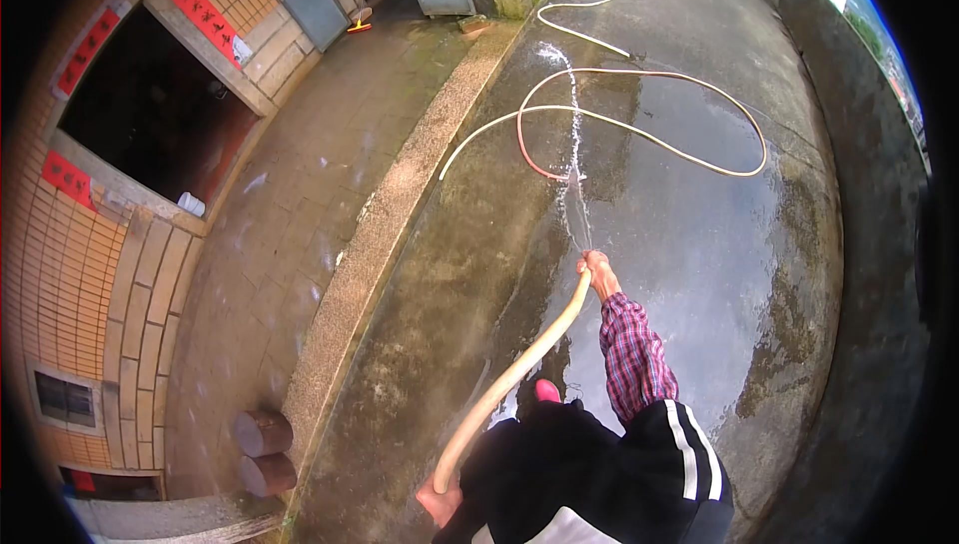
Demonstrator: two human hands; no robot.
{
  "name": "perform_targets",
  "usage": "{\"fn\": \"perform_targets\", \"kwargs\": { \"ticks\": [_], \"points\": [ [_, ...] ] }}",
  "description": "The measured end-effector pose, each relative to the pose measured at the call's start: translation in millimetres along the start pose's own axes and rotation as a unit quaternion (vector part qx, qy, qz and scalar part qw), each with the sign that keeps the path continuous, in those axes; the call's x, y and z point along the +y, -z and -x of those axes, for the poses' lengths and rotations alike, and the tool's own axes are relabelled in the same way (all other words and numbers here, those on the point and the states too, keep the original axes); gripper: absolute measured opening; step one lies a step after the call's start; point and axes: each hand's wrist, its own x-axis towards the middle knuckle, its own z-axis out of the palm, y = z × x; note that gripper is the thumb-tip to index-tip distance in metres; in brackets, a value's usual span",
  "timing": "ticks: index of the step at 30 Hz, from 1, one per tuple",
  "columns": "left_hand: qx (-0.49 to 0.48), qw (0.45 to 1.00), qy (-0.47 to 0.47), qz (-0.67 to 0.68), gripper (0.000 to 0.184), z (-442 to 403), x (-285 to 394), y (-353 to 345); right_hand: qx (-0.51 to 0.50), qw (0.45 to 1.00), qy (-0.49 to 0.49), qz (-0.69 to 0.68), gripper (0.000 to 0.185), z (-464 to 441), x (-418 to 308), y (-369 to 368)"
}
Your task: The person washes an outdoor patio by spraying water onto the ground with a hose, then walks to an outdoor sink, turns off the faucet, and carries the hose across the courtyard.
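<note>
A thick cream-coloured hose [514,372] runs up from the bottom of the view to the middle. My right hand [596,270], below a plaid sleeve, is closed round its upper end, where water [574,134] sprays forward onto the wet concrete floor [689,214]. Near my dark clothing at the bottom, my left hand [440,500] grips a lower part of the same hose. Thinner hose [689,152] lies in a large loop on the floor ahead, with a reddish section close to the water stream.
A stone kerb [400,184] borders the floor on the left, beside a tiled wall with a dark doorway [150,104]. Two round stumps [265,432] stand at lower left. A low wall [869,244] runs along the right. More hose [569,6] lies farther off.
</note>
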Motion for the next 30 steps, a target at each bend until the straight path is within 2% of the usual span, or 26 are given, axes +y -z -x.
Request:
{"fn": "perform_targets", "kwargs": {
  "ticks": [3,9,11,15,18,20,21,24,26,28,29,30],
  "points": [
    [0.001,1.0,0.024,-0.006,0.008,6.1,-0.1,4.8,-0.037,0.998,-0.024,0.034,0.003,13.4,7.3,0.8],
    [0.0,1.0,-0.005,-0.006,0.011,13.8,10.6,10.5,-0.169,0.973,-0.095,0.129,0.006,27.0,33.3,-6.2],
    [-0.012,0.999,0.034,-0.034,0.01,17.4,4.8,11.6,-0.214,0.957,-0.114,0.16,0.007,27.1,38.1,-7.3],
    [0.0,0.999,0.052,-0.015,0.01,24.9,1.5,12.4,-0.224,0.95,-0.145,0.163,0.009,27.8,54.4,-4.0],
    [0.027,0.997,0.06,-0.044,0.009,30.6,8.6,12.9,-0.221,0.948,-0.206,0.103,0.003,27.1,53.6,-4.3],
    [0.018,0.997,0.07,-0.025,0.006,32.6,13.5,13.2,-0.208,0.963,-0.146,0.094,0.004,29.2,52.8,-5.8],
    [0.031,0.998,0.057,-0.017,0.006,33.0,15.5,11.3,-0.161,0.964,-0.142,0.154,0.007,28.6,54.4,-9.8],
    [0.05,0.997,0.052,-0.019,0.01,37.6,1.2,9.7,-0.16,0.957,-0.206,0.126,0.006,29.1,60.1,-13.3],
    [0.063,0.996,0.065,0.006,0.011,39.8,14.3,12.6,-0.199,0.954,-0.182,0.13,0.006,45.0,69.6,-18.7],
    [0.066,0.995,0.071,0.009,0.011,40.5,8.1,19.0,-0.201,0.942,-0.239,0.121,0.006,52.4,81.7,-26.6],
    [0.067,0.995,0.068,0.019,0.009,39.8,6.5,23.3,-0.182,0.928,-0.305,0.112,0.009,49.1,92.0,-26.8],
    [0.068,0.995,0.066,0.017,0.009,39.2,3.2,27.7,-0.184,0.928,-0.305,0.109,0.009,51.0,105.0,-28.2]
  ]
}}
